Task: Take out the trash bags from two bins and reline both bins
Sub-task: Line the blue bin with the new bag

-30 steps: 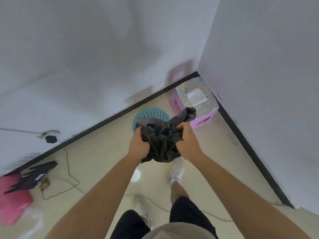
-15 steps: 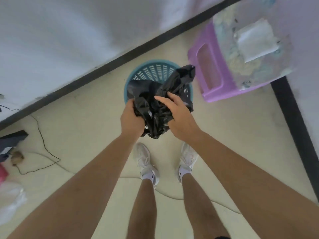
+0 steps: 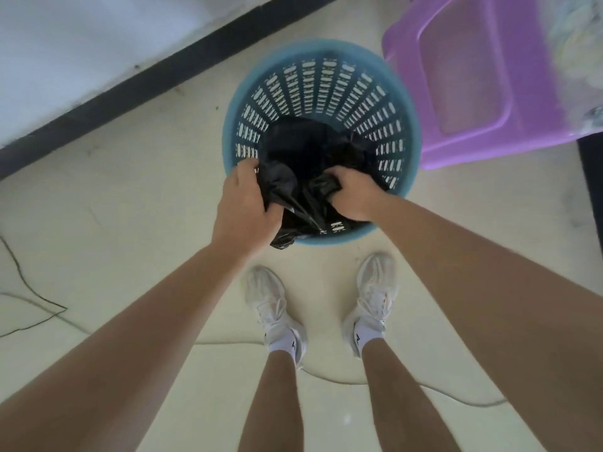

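Note:
A round blue slotted bin (image 3: 329, 83) stands on the floor just in front of my feet. A crumpled black trash bag (image 3: 303, 158) sits inside it, bunched toward the near side, with a fold hanging over the near rim. My left hand (image 3: 244, 207) grips the bag's edge at the near left rim. My right hand (image 3: 350, 194) is curled round a bunch of the bag inside the bin on the near right. A purple bin (image 3: 473, 93) stands at the upper right, touching the blue one.
A white wall with a black baseboard (image 3: 140, 79) runs diagonally behind the bins. Thin cables (image 3: 36, 305) lie on the pale floor at left and behind my white shoes (image 3: 270, 305). Pale trash fills the purple bin's far edge.
The view has closed in on the blue bin. The bag, held above the bin before, has gone down into it, and both hands now work it at the near rim.

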The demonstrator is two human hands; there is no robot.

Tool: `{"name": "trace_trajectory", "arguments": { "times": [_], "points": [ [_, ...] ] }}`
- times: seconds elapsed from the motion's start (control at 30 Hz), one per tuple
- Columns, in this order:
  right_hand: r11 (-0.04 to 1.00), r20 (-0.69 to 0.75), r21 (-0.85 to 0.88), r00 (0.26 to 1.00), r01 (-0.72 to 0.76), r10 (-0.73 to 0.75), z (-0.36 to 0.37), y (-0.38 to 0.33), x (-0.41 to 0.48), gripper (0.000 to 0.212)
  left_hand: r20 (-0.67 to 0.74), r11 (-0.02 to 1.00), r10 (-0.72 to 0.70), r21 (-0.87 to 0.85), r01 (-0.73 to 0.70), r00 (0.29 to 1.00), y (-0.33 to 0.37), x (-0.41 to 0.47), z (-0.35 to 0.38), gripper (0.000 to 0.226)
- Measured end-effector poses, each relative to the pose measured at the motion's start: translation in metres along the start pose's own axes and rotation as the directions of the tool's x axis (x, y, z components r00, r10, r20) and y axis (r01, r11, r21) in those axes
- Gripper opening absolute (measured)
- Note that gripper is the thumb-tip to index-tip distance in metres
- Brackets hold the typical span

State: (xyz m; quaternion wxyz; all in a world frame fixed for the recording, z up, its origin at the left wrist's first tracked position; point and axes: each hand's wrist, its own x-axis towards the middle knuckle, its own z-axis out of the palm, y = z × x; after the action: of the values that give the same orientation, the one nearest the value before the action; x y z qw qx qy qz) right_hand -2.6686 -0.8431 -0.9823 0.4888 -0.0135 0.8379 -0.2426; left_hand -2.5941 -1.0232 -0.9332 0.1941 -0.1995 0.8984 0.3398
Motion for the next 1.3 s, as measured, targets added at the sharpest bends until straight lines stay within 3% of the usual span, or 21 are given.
{"name": "trace_trajectory", "arguments": {
  "times": [0.07,0.17,0.27,0.37,0.47,0.53,0.6,0.63,0.77,0.83,0.93,0.97,1.1,1.17,1.23,1.3],
  "points": [
    [0.999,-0.16,-0.001,0.986,0.054,-0.053,-0.009,-0.004,-0.007,0.049,-0.034,0.99,0.137,0.026,-0.136,0.99,0.0,-0.005,-0.009,0.054],
    [0.978,-0.473,-0.089,0.856,0.188,-0.208,-0.033,-0.014,-0.029,0.054,-0.092,0.95,0.291,0.145,-0.276,0.952,-0.003,-0.003,-0.029,0.049],
    [0.955,-0.538,-0.234,0.793,0.185,-0.286,-0.073,-0.016,-0.04,0.049,-0.141,0.891,0.4,0.289,-0.349,0.906,-0.004,0.011,-0.051,0.031],
    [0.903,-0.432,-0.385,0.827,0.191,-0.359,-0.113,-0.004,-0.038,0.04,-0.217,0.949,0.245,0.254,-0.188,0.945,-0.004,0.043,-0.068,0.032],
    [0.86,-0.225,-0.44,0.895,0.258,-0.384,-0.142,0.002,-0.036,0.059,-0.18,0.998,-0.059,0.014,0.063,0.982,-0.001,0.083,-0.082,0.021],
    [0.755,-0.174,-0.565,0.846,0.333,-0.504,-0.151,-0.001,-0.035,0.058,-0.151,0.992,-0.127,0.007,0.129,0.98,0.001,0.104,-0.087,0.02],
    [0.627,-0.192,-0.676,0.728,0.387,-0.658,-0.153,0.002,-0.029,0.047,-0.104,0.984,-0.171,0.038,0.176,0.98,0.004,0.122,-0.089,0.02],
    [0.617,-0.232,-0.696,0.698,0.368,-0.677,-0.155,0.0,-0.024,0.042,-0.075,0.981,-0.186,0.035,0.189,0.98,0.007,0.13,-0.089,0.018],
    [0.793,-0.494,-0.603,0.741,0.086,-0.456,-0.165,-0.016,0.016,0.04,-0.022,0.965,-0.229,-0.139,0.224,0.973,0.019,0.154,-0.085,0.019],
    [0.888,-0.562,-0.459,0.761,0.041,-0.325,-0.166,-0.028,0.033,0.034,-0.048,0.945,-0.256,-0.221,0.24,0.965,0.019,0.163,-0.078,0.018],
    [0.976,-0.607,-0.218,0.782,0.009,-0.143,-0.163,-0.036,0.051,0.028,-0.079,0.941,-0.297,-0.192,0.278,0.952,0.006,0.168,-0.063,0.013],
    [0.983,-0.6,-0.181,0.795,-0.03,-0.086,-0.163,-0.035,0.055,0.028,-0.066,0.935,-0.322,-0.177,0.307,0.944,0.001,0.168,-0.059,0.008],
    [0.943,-0.438,-0.212,0.887,-0.257,0.143,-0.161,-0.021,0.061,0.02,0.093,0.843,-0.479,-0.229,0.487,0.873,-0.014,0.161,-0.051,0.026],
    [0.949,-0.415,-0.149,0.889,-0.279,0.196,-0.157,-0.017,0.058,0.022,0.113,0.834,-0.495,-0.216,0.507,0.862,-0.015,0.152,-0.05,0.025],
    [0.964,-0.364,0.113,0.893,-0.239,0.264,-0.153,-0.019,0.049,0.024,0.012,0.872,-0.461,-0.181,0.455,0.887,-0.015,0.142,-0.051,0.025],
    [0.871,-0.27,0.468,0.915,-0.147,0.3,-0.149,-0.023,0.037,0.027,-0.186,0.9,-0.433,-0.143,0.412,0.882,-0.013,0.129,-0.054,0.033]
  ]
}}
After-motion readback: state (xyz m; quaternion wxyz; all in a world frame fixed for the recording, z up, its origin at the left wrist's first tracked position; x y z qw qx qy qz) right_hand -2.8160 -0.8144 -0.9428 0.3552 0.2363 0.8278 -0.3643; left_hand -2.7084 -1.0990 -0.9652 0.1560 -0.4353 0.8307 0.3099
